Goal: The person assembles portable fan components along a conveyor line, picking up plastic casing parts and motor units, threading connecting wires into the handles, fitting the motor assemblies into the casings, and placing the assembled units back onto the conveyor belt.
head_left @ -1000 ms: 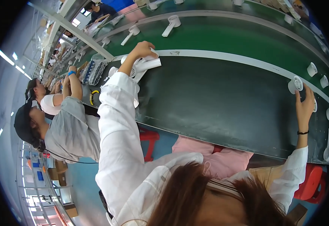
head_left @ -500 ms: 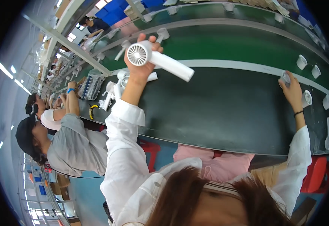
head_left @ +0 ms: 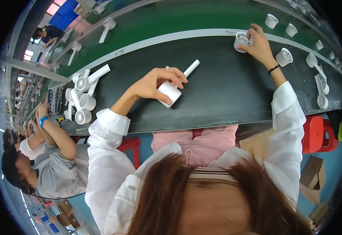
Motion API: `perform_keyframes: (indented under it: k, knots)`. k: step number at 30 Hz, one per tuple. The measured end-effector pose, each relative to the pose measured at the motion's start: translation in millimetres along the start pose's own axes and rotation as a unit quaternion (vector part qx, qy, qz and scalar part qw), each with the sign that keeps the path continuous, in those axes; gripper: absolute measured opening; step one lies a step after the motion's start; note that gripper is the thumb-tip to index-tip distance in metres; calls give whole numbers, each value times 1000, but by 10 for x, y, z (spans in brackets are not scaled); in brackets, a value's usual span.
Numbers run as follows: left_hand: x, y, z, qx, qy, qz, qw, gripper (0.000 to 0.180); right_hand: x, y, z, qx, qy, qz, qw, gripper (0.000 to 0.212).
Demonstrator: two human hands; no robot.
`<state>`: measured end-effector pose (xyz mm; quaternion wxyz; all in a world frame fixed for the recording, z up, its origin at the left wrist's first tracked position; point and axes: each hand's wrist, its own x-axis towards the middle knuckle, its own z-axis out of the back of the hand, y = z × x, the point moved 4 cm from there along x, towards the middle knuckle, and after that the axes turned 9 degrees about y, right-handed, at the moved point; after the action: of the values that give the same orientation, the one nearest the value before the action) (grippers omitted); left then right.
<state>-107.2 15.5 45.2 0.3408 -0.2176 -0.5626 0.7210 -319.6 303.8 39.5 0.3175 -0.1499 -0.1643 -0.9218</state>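
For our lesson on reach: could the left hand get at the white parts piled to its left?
Probably not straight away: the way to the white parts looks free, but the left hand holds a white handled piece.

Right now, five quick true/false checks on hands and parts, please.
1. The left hand holds a white plastic handheld fan. True.
2. The right hand touches nothing. False: it grasps a white round plastic cup.
3. A cluster of white plastic fan parts lies left of the left hand. True.
4. The thin black wristband is on the left wrist. False: it is on the right.
5. The two hands are touching. False: they are apart.
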Motion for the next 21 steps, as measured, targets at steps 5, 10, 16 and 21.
perform_keyframes:
  k: [5,10,16,21]
  knots:
    - [-42,-170,-101,153,-50,27,987,46,68,224,-86,205,110,-32,972,38]
    - [-54,-257,-92,87,-78,5,993,40,-23,358,-130,213,95,30,972,39]
    - [9,-108,91,271,-15,93,958,51,-247,546,-37,226,121,35,966,41]
    - [223,-155,32,488,64,-61,868,16,-472,842,113,272,162,63,946,40]
